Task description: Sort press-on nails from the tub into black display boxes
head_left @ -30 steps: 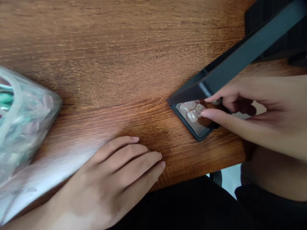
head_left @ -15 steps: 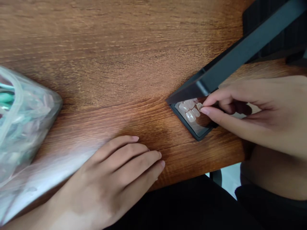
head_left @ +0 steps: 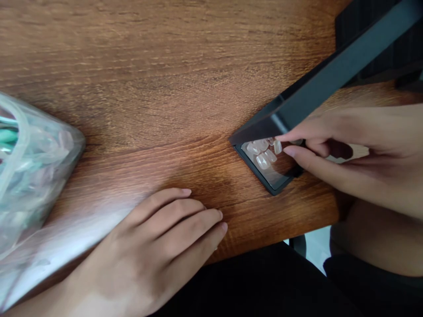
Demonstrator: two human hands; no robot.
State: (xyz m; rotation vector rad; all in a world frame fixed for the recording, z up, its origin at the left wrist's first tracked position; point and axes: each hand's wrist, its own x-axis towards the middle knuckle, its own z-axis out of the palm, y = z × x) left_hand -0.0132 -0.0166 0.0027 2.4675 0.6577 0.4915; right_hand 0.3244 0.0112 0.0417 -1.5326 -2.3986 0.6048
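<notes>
Right hand [head_left: 373, 163], 3 o'clock: thumb and index parted, beside clear nail-shaped pieces [head_left: 263, 160] in black box [head_left: 255, 168]. Left hand [head_left: 145, 251], 7 o'clock: relaxed on table [head_left: 148, 97].

Glossy translucent pieces [head_left: 263, 161], wood-grained tabletop [head_left: 148, 88]

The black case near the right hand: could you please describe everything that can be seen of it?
The black case looks like plastic, with a thin rim. It lies diagonally on the wooden table, near its edge. A broad dark band, lid or wall, slants toward upper right. Small translucent pieces lie inside; the right hand covers part, contact unclear.
</notes>
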